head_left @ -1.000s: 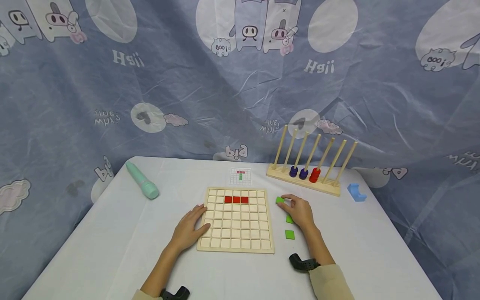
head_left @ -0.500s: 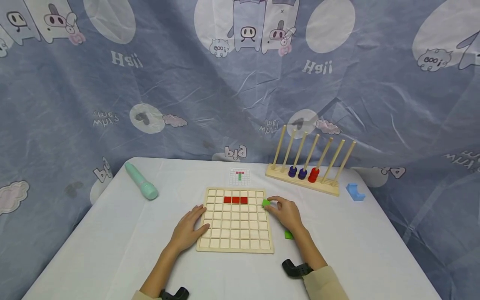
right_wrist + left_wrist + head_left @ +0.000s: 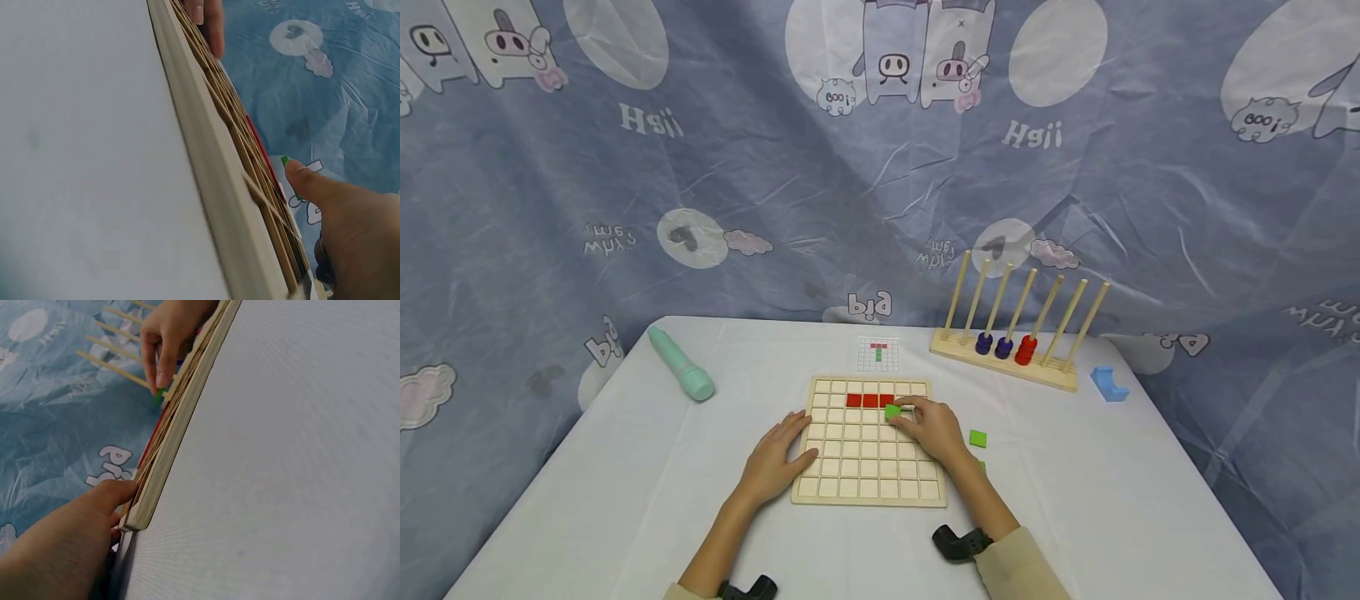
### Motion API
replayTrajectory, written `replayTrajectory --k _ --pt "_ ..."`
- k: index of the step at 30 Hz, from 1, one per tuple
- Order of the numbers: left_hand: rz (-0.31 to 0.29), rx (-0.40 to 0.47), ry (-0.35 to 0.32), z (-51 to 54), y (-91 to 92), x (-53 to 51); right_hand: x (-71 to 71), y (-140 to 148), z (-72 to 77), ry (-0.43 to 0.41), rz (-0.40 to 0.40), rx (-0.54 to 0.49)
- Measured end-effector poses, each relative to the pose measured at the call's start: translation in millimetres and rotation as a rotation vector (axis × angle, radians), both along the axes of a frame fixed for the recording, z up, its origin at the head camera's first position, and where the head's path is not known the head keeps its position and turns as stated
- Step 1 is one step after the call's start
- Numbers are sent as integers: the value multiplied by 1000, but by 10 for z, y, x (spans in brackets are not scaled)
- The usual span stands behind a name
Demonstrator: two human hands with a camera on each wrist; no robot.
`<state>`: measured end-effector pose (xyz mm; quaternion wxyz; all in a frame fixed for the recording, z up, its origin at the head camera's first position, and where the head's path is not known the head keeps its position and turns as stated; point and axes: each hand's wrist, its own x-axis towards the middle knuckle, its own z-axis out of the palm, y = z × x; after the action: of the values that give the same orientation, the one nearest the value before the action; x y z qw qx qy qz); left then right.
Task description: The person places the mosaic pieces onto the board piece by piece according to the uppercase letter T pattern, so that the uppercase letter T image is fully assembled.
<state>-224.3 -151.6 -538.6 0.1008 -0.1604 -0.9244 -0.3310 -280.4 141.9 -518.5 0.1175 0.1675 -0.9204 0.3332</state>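
A wooden grid board lies on the white table, with a row of three red square tiles near its far edge. My right hand pinches a green square tile between thumb and fingers, over the board just nearer than the right end of that row. In the right wrist view only a corner of this green tile shows past the thumb. My left hand rests with spread fingers against the board's left edge. Right of the board lies a loose green tile; another shows partly behind my right forearm.
Behind the board lies a small grid card printed with a red and green T. A wooden peg stand with purple and red beads is at the back right, beside a light blue piece. A mint-green microphone-shaped object lies at the left.
My right hand has carried the green tile leftward from the table right of the board to above the grid. My left hand has stayed at the board's left edge.
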Motion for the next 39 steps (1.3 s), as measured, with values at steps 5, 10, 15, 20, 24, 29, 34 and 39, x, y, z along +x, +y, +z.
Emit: replayTrajectory --k 5,10,15,20,24,29,34,39 --pt "8 -3 -7 0 4 3 -14 -147 -9 4 12 -6" --pt "14 -5 -14 1 7 4 -23 -265 -16 27 25 2" --pt "16 -2 -19 -1 6 7 -27 -328 -30 51 33 37" --pt "15 -1 -18 5 7 15 -31 -340 -41 54 35 48" --pt "15 2 -14 2 9 8 -35 -337 -43 43 38 54" --pt "13 10 1 -16 2 -2 -51 -344 -52 56 43 53" --pt "15 11 0 -26 -4 -5 -54 -352 -55 44 36 62" --pt "11 1 -2 -27 -8 -8 -46 -355 -47 45 41 55"
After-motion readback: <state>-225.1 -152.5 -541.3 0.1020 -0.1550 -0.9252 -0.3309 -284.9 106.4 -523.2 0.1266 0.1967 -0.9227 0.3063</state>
